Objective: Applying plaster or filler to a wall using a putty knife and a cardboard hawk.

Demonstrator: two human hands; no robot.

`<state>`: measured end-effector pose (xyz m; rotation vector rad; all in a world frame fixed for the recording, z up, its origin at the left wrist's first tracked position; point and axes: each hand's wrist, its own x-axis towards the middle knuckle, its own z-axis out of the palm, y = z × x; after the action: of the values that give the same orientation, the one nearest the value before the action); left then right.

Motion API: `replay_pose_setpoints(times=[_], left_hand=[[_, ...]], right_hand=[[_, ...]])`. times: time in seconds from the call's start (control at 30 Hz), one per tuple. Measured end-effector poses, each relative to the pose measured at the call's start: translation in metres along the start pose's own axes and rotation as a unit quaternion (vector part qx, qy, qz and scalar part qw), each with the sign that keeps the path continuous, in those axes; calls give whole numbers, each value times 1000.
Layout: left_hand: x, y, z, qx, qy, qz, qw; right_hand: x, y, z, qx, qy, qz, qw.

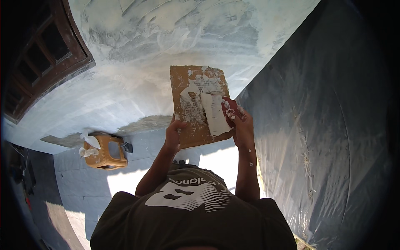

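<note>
My left hand (175, 132) grips the lower left edge of a flat brown board (183, 79), its thumb lying on the face. White paste is smeared over much of the board. Against the board's right side, my right hand (243, 127) is closed on the red handle of a putty knife (230, 109). Its wide blade is thickly coated with white paste. Splashes of paste mark my right fingers and forearm.
Ahead rises a wall (166, 37) with uneven white coating. A brown window frame (62, 46) is at the upper left. An orange plastic stool (110, 152) carries white items. Grey plastic sheeting (300, 125) hangs on the right; pale sheeting (96, 187) covers the floor.
</note>
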<state>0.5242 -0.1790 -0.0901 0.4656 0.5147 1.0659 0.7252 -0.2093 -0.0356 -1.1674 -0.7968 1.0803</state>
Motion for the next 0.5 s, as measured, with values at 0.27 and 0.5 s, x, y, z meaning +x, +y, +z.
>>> replay_pose_setpoints(times=[0.27, 0.5], left_hand=[[21, -1, -9, -84, -19, -27, 996], [59, 3, 25, -70, -53, -16, 996]], right_hand=[[11, -8, -4, 162, -40, 54, 985], [49, -36, -21, 151, -36, 27, 987]])
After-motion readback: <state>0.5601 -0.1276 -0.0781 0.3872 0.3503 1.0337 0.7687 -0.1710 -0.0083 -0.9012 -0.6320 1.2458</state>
